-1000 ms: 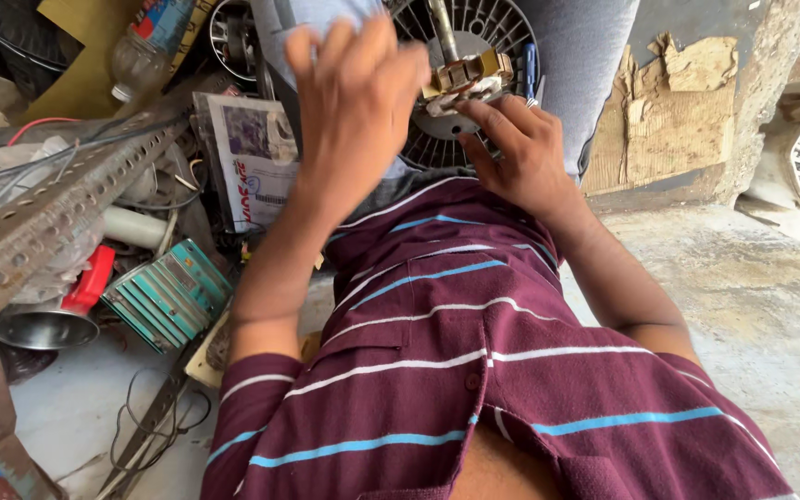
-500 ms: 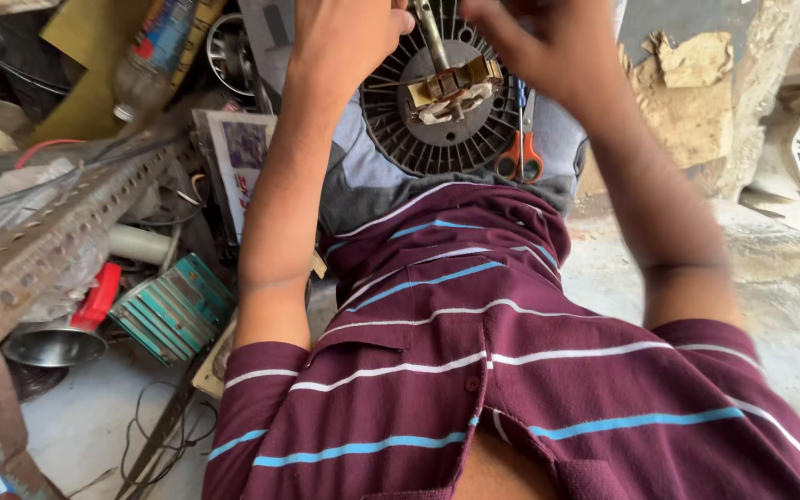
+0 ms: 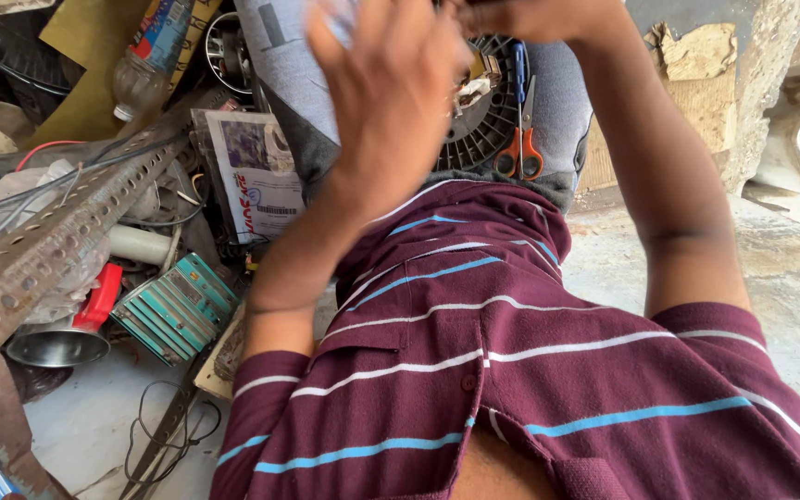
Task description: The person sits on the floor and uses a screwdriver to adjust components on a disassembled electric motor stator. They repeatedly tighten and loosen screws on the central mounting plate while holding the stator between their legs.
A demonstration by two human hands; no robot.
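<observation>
Left hand (image 3: pixel 391 83) was raised in front of the black round motor part (image 3: pixel 483 111), fingers spread and blurred; whether it gripped anything could not be told. Right hand (image 3: pixel 534 17) sat at the top edge of the view, partly cut off, fingers curled over the upper rim of the motor part; what it held, if anything, was hidden.

The motor part rested on the person's lap, on grey trousers (image 3: pixel 562 111), just above the hem of the maroon striped shirt (image 3: pixel 511 352). Orange-handled scissors (image 3: pixel 520 139) lay against its right side, blades pointing up.

To the left: a printed packet (image 3: pixel 256 176), a teal ribbed block (image 3: pixel 178 306), a perforated rusty metal angle bar (image 3: pixel 39 259), a steel funnel (image 3: pixel 57 343) and a plastic bottle (image 3: pixel 141 74).
</observation>
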